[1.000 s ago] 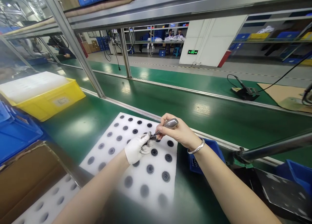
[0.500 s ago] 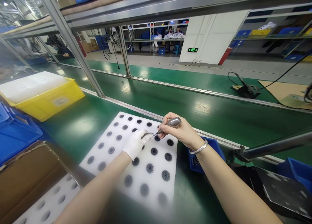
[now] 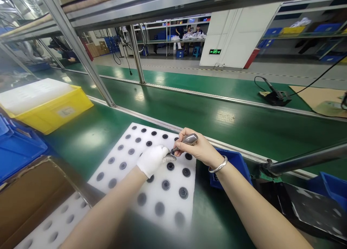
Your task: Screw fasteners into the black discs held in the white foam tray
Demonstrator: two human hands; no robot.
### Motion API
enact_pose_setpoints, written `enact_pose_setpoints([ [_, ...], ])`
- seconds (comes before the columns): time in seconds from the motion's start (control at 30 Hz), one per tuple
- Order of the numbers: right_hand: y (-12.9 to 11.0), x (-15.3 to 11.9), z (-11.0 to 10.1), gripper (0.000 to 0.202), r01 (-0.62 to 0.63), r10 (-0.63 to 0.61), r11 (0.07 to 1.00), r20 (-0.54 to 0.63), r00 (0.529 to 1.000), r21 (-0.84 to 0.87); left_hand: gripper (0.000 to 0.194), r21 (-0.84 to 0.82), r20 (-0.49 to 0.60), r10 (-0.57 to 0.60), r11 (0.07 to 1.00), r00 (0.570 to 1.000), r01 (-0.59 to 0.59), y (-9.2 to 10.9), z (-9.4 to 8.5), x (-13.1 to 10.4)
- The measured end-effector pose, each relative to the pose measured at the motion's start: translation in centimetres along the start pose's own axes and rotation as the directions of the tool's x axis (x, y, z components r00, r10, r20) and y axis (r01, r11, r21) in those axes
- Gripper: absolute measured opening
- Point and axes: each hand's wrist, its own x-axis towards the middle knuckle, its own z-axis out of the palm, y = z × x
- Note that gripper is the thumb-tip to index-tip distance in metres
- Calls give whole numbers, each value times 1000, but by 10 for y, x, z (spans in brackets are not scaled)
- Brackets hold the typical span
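Note:
My left hand [image 3: 154, 159], in a white glove, is closed on a small dark round part [image 3: 170, 157], tilted and mostly hidden by the fingers. Bare but for a silver bangle at the wrist, my right hand [image 3: 202, 149] grips a hand tool [image 3: 191, 139] with a smooth grey bulbous handle and a thin shaft. The tool's tip is at the dark part; its exact shape is hidden. Both hands are above a white foam tray [image 3: 173, 202], where rows of dark discs [image 3: 183, 193] sit in round pockets.
A blue bin [image 3: 235, 160] stands right of the tray. At left are a yellow crate [image 3: 54, 115] with white foam, blue bins [image 3: 20, 147] and a cardboard box [image 3: 32, 191] near more foam. A metal post [image 3: 76, 46] rises from the green bench. People work far behind.
My left hand has shifted slightly right with the round part, and its fingers cover more of it. My right hand has moved slightly left and down with the tool, closing up to it.

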Motion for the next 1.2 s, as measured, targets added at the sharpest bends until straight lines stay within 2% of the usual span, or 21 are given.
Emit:
enact_pose_setpoints([
  [0.1,2,0,0,30,7,-6,999,32,999,-37,36,55,-8,10,998,1000,-10,-3,4,0],
  [0.2,2,0,1,23,50,-43,980,42,998,-192,24,116,-10,27,993,1000,-26,-9,10,1],
  [0.3,-1,0,1,16,88,-79,905,39,996,-415,12,100,18,24,995,1000,-26,-16,16,2],
  [0.43,-1,7,2,16,130,-140,783,31,990,-608,10,92,43,-28,995,999,24,-19,21,8],
  [0.63,8,21,6,23,161,-186,667,47,981,-728,10,65,23,-100,993,995,99,-20,26,19],
  [0.8,15,26,9,25,175,-225,580,50,973,-796,15,117,25,-173,979,985,170,-19,27,24],
  [0.93,25,28,4,24,130,-195,631,7,981,-764,21,143,44,-157,978,987,149,-12,21,26],
  [1.03,33,27,-2,24,91,-160,692,-29,987,-716,18,91,96,-79,993,992,70,-11,14,26],
  [1.13,36,25,-4,25,95,-178,698,-42,983,-710,19,-65,140,-50,996,989,60,-18,5,24],
  [1.2,36,24,-2,23,130,-225,676,-36,974,-726,27,-261,113,-147,950,983,172,-25,-2,22],
])
